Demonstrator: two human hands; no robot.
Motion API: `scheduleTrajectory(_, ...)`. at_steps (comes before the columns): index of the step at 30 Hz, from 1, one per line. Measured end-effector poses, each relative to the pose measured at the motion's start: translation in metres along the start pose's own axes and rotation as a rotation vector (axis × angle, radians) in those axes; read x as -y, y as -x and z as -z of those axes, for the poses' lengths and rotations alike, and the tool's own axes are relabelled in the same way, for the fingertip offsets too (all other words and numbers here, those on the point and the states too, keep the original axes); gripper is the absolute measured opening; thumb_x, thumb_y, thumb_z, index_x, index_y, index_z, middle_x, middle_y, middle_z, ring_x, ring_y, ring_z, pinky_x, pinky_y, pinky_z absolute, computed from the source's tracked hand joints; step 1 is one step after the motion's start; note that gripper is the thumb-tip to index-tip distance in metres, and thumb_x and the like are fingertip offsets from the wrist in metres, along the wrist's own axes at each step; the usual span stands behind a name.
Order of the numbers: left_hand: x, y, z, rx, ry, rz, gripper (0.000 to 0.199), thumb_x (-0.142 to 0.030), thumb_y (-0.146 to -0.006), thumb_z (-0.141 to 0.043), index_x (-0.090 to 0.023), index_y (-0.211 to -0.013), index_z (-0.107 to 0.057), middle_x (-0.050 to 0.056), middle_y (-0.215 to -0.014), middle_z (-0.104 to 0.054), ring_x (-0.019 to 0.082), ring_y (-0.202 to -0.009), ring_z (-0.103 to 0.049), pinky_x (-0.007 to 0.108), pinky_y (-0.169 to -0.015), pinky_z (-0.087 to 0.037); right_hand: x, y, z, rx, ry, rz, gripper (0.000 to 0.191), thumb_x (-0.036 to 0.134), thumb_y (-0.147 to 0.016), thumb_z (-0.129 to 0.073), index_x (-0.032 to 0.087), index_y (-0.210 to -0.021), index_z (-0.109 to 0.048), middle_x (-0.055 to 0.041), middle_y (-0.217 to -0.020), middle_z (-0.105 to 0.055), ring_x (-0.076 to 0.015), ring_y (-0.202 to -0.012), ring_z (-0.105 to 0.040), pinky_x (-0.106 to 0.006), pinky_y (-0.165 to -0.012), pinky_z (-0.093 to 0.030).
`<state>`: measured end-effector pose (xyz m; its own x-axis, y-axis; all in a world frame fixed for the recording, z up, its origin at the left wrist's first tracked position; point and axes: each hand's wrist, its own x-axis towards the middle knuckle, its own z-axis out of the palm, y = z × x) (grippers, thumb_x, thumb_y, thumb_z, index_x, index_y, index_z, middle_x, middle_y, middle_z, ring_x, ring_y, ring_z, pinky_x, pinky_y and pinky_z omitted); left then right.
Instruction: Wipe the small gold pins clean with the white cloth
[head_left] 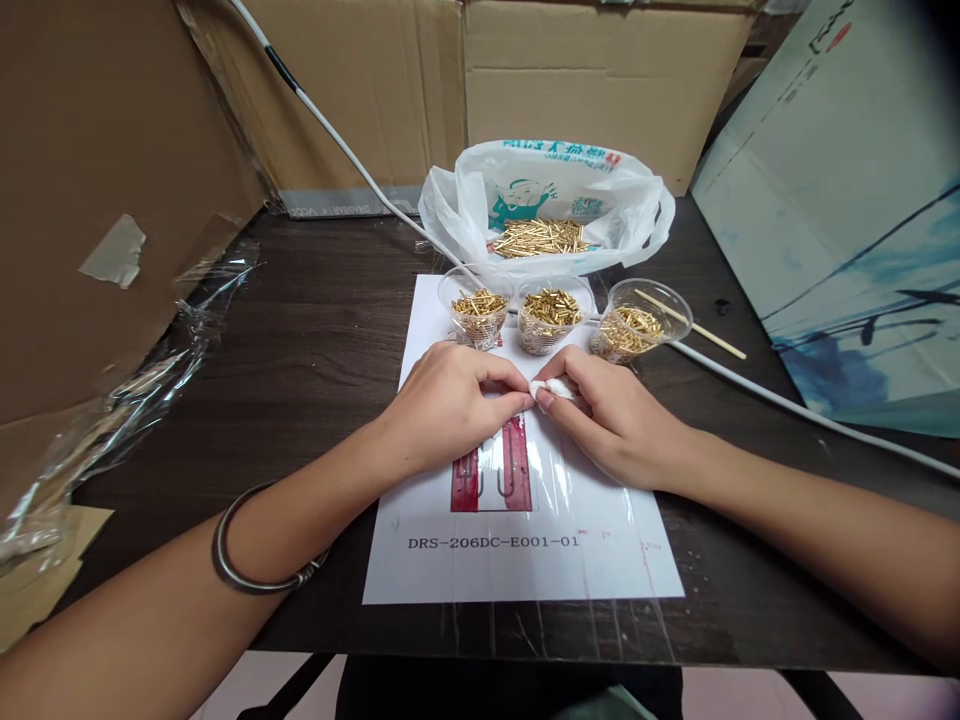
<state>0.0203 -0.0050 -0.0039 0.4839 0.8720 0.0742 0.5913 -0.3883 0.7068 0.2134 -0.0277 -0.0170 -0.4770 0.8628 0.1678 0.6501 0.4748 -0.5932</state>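
My right hand is closed round a crumpled white tissue, pinching it between thumb and fingers. My left hand meets it at the tissue's left end with thumb and forefinger pressed together; whatever they pinch is hidden or too small to name. Beneath both hands lies a white printed sheet with a red picture and a code, under clear film. Just beyond my fingers stand three clear plastic cups of small gold-coloured metal pins: a left cup, a middle cup and a tilted right cup.
Behind the cups is an open white plastic bag with many longer gold pins. A thin wooden stick rests in the right cup. A white cable crosses the dark table. Cardboard boxes wall the back and left.
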Motion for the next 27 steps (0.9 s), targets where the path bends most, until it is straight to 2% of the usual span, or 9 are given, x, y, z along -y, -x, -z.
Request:
scheduleTrajectory(5,0.0006,0.0004,-0.0002,0.004,-0.007,-0.013,0.015,-0.028,-0.079,-0.062,-0.022,-0.079,-0.076,0.0,-0.068,-0.07,0.01,-0.058,-0.056,0.024,-0.055,-0.037,0.001,0.001,-0.0004,0.004,-0.006,-0.002,0.02,0.036,-0.092,-0.046,0.016,-0.091,-0.051,-0.0021,-0.079,-0.057,-0.012,-0.065,-0.046,-0.028,-0.063,-0.034)
scheduleTrajectory(11,-0.0006,0.0004,-0.0003,0.008,-0.012,-0.009,0.016,-0.029,-0.08,-0.062,-0.022,-0.08,-0.076,0.0,-0.071,-0.071,0.011,-0.061,-0.058,0.024,-0.055,-0.037,0.0,0.0016,-0.0006,-0.049,-0.064,-0.042,0.018,0.033,-0.088,-0.053,0.017,-0.096,-0.051,0.0021,-0.069,-0.053,-0.0098,-0.057,-0.042,-0.026,-0.059,-0.033)
scheduleTrajectory(19,-0.0004,0.0011,0.0004,0.022,-0.012,-0.006,0.016,-0.029,-0.08,-0.061,-0.023,-0.08,-0.076,-0.001,-0.07,-0.07,0.01,-0.061,-0.056,0.024,-0.056,-0.037,-0.0001,-0.0006,0.0013,-0.022,-0.041,-0.01,0.018,0.033,-0.09,-0.049,0.016,-0.088,-0.053,0.0014,-0.067,-0.053,-0.0103,-0.058,-0.042,-0.026,-0.06,-0.033)
scheduleTrajectory(27,-0.0015,0.0003,0.0014,0.032,-0.051,0.019,0.015,-0.03,-0.078,-0.063,-0.023,-0.081,-0.076,0.0,-0.07,-0.07,0.012,-0.061,-0.057,0.025,-0.057,-0.037,-0.0006,-0.0037,0.0013,0.01,-0.057,-0.04,0.016,0.031,-0.089,-0.049,0.017,-0.088,-0.055,0.0016,-0.067,-0.053,-0.0105,-0.057,-0.04,-0.026,-0.059,-0.031)
